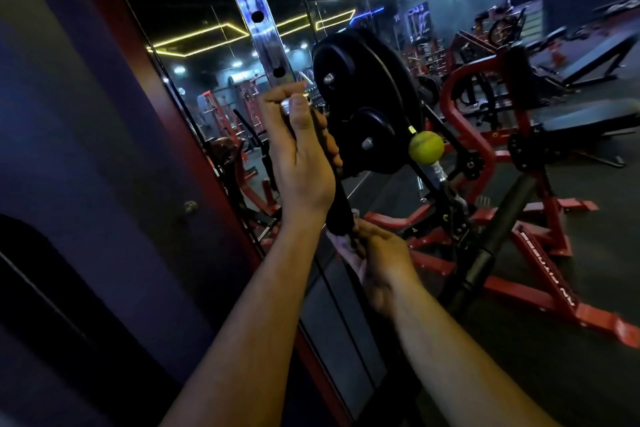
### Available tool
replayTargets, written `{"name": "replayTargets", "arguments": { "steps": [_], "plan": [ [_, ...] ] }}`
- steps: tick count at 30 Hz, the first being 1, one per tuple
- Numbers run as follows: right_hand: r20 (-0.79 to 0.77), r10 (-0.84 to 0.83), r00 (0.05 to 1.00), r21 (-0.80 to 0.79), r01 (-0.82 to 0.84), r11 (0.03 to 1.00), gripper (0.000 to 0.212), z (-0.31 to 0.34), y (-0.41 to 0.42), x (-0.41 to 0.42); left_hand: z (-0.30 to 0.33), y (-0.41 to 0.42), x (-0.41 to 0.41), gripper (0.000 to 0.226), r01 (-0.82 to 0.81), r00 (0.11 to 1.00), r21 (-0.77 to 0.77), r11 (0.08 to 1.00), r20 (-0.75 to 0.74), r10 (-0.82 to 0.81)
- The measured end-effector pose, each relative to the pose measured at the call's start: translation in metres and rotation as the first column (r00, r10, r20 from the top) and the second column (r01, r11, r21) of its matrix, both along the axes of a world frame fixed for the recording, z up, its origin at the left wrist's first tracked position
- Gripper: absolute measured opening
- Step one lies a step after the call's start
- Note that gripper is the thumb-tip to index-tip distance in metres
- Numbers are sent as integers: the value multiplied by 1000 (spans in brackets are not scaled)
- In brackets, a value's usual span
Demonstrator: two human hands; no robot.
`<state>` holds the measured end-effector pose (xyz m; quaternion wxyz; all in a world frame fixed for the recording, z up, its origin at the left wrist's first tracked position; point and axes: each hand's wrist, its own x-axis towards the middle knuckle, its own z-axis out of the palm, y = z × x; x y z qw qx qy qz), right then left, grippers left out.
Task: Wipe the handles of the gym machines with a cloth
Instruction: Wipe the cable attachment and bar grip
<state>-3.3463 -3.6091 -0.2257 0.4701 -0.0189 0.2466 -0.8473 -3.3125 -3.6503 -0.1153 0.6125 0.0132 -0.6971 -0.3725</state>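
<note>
Left hand (pixel 301 149) gripping black cylindrical handle (pixel 341 215), right hand (pixel 379 253) pinching pale cloth (pixel 343 246)

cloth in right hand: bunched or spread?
Bunched. The pale cloth sits crumpled in the right hand, pressed round the black handle's lower end.

The left hand (pixel 301 149) is high on the handle (pixel 341 208), and the right hand (pixel 381 253) is below it. A ball (pixel 426 146) is just right of them. The pulley (pixel 363 97) is behind.

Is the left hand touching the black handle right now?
Touching. The head view shows the left hand with fingers wrapped round the upper part of the black handle.
</note>
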Motion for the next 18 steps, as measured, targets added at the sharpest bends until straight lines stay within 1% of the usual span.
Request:
{"name": "replayTargets", "arguments": {
  "steps": [1,2,4,5,6,7,9,13,14,16,18],
  "plan": [
    [-52,6,999,15,-5,1000,20,-8,4,1,1,-1,1,15,11,1000,-7,1000,-26,-11],
    [-81,3,997,49,1,999,22,-12,12,3,3,0,2,14,-1,1000,-6,1000,-24,1],
    [-158,-1,988,68,12,998,19,-13,19,2,3,-2,0,13,-9,1000,-12,1000,-26,9],
    [-172,-4,985,56,14,998,17,-10,19,1,2,-2,0,13,-7,1000,-11,1000,-13,6],
    [-175,-4,985,27,9,1000,14,-7,20,0,1,-3,0,13,-11,1000,-13,1000,-14,11],
    [-147,-9,989,-8,8,1000,14,-8,14,-2,2,-1,0,13,-26,1000,-11,1000,-9,26],
    [-79,-14,997,-56,10,998,21,-9,1,-5,3,0,0,13,-47,999,-9,999,-9,46],
    [-33,18,999,-37,-19,999,27,-1,-25,-17,3,1,1,13,-77,997,0,997,14,77],
    [-43,21,999,-24,-22,999,28,2,-31,-22,1,1,1,13,-67,997,6,998,23,67],
    [-120,27,992,28,-24,999,34,8,-42,-29,2,3,2,14,-48,998,3,999,36,48],
    [-164,16,986,32,-11,999,35,11,-48,-31,3,6,4,14,-46,998,12,999,42,45]
  ]
}}
